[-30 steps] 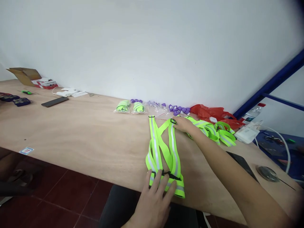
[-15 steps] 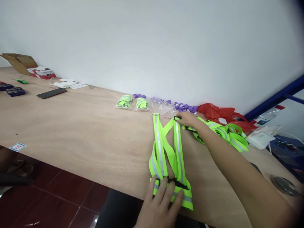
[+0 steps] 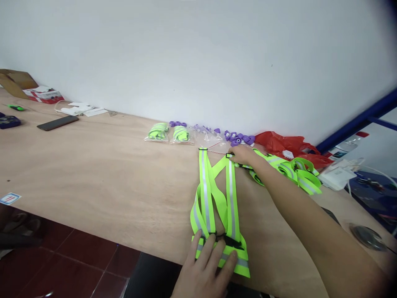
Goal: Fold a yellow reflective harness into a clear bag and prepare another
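A neon-yellow reflective vest harness (image 3: 204, 194) with silver stripes lies stretched on the table, its straps crossing near the top. My left hand (image 3: 206, 265) rests on the folded waist band at the front edge, fingers spread out flat. At the far end my right hand (image 3: 240, 154) pinches the upper right strap by its black buckle (image 3: 229, 155). The other strap's black slider (image 3: 203, 149) lies loose to the left. Beside my right forearm is a heap of similar reflective straps (image 3: 305, 176), partly hidden by the arm.
Two bagged vests (image 3: 158, 131), empty clear bags (image 3: 207, 138) and purple rolls (image 3: 238, 138) lie along the wall. A red plastic bag (image 3: 279, 142), a white box (image 3: 336, 177) and a bottle (image 3: 350, 145) are at right. A phone (image 3: 57, 123) and an open carton (image 3: 17, 82) are at left.
The view has turned slightly right, so things on the table appear shifted left. Both hands keep their places on the vest harness.
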Tool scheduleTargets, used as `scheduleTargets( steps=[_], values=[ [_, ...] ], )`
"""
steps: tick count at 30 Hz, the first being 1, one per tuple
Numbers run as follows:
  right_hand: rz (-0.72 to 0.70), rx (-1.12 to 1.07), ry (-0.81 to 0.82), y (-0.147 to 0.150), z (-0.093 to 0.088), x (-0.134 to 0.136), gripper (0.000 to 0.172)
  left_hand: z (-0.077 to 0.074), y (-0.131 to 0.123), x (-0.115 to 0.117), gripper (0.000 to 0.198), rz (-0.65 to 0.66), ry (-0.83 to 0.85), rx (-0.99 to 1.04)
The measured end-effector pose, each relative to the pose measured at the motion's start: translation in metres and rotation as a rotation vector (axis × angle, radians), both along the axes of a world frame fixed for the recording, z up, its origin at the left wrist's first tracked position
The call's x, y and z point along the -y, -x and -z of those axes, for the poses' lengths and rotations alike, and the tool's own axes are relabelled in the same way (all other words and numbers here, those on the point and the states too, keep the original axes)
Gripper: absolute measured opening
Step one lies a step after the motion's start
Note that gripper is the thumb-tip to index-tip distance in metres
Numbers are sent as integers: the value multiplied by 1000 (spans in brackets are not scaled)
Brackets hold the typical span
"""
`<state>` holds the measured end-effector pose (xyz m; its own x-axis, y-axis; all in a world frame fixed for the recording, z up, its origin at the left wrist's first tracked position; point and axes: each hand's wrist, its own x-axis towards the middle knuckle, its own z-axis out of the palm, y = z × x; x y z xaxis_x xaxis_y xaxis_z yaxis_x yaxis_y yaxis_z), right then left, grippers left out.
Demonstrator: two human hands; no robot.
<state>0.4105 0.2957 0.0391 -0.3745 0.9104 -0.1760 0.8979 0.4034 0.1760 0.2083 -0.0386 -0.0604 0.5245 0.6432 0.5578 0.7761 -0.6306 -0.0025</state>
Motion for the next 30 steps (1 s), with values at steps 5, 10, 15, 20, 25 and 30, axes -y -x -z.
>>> scheduleTargets(
  steps=[5,10,15,20,25,30],
  values=[
    [-145,-63,-13,16,10,9,55,0,-1,-1,43,3,-28,12],
    [-303,-196,122,34,17,24,27,-5,-1,-1,40,-5,-3,31],
    [-230,-221,212,39,22,22,17,-12,-1,-1,37,-11,4,52],
    [-218,-231,301,40,17,22,23,-14,-2,-1,36,-22,8,75],
    [-239,-228,329,44,18,22,15,-15,-1,0,37,-20,30,61],
    [-218,-241,261,50,23,13,7,-16,1,0,38,-12,44,41]
  ],
)
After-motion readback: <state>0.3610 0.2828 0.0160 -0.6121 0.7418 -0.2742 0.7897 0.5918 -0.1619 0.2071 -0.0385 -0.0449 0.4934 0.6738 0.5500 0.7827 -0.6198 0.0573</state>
